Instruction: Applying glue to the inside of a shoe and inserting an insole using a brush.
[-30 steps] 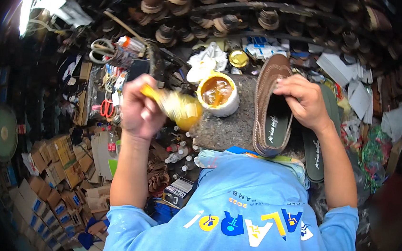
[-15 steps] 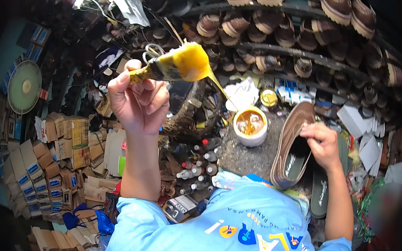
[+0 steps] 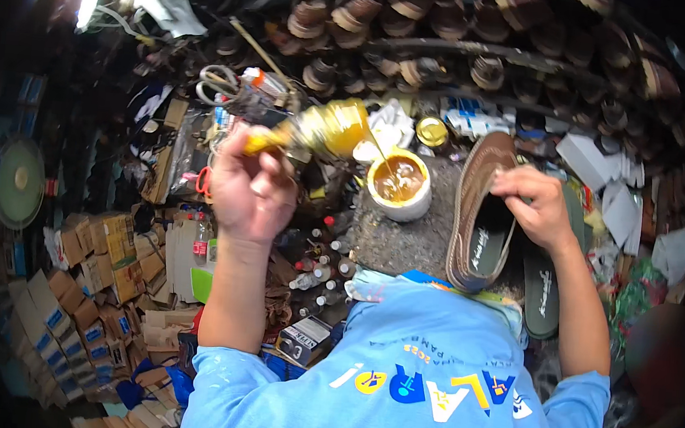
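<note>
Pinched in my left hand is the handle of a brush, its wide head thickly coated in yellow glue. From its tip a thin strand of glue runs down into a white pot of amber glue, just right of the brush and below it. My right hand is closed on the upper edge of a brown slip-on shoe with pale stitching and a dark insole, standing tilted beside the pot. Right of that shoe, partly behind my right forearm, lies a dark green sole-shaped piece.
The pot stands on a dark stone-like block. A round yellow lid sits behind it. Several small bottles crowd the block's left side. Shoes line the shelves at the back. Cardboard pieces and a fan are at left.
The brush in my left hand has come lower and nearer the pot, and the glue strand is shorter. My right hand keeps its hold on the shoe. The whole view has shifted slightly.
</note>
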Demonstrator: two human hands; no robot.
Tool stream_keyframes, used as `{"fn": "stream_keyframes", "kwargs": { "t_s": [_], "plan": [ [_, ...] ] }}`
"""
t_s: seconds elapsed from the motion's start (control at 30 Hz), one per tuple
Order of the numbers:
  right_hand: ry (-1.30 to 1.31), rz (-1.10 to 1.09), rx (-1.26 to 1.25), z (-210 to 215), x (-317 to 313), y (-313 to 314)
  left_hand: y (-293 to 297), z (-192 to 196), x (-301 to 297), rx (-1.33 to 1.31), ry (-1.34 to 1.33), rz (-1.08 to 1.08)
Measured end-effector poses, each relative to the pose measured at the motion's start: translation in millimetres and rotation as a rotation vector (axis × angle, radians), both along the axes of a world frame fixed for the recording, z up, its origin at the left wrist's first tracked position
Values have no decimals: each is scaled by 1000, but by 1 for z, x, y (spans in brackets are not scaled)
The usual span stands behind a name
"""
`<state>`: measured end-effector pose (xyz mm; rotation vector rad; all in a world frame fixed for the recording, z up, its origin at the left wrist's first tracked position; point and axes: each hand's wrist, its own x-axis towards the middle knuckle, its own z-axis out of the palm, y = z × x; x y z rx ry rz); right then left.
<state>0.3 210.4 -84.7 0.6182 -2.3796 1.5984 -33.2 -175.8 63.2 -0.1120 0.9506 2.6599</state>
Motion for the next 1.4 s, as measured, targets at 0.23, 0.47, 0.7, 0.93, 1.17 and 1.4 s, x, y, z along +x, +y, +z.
{"fn": "stream_keyframes", "kwargs": {
  "t_s": [0.23, 0.47, 0.7, 0.93, 1.17, 1.4],
  "plan": [
    [-114, 126, 47, 16, -5, 8, -24, 54, 1, 6, 544, -4],
    [-123, 253, 53, -5, -25, 24, 3, 43, 14, -408, 646, 96],
    [-271, 249, 49, 9, -26, 17, 123, -2, 53, -1190, 994, -300],
    [-197, 284, 52, 6, -22, 17, 172, -81, 55, -1458, 1180, -325],
    [-154, 288, 34, 5, -22, 21, 171, -72, 40, -1385, 1001, -358],
    [-159, 334, -10, 2, -29, 22, 174, -77, 28, -1324, 964, -359]
  ]
}}
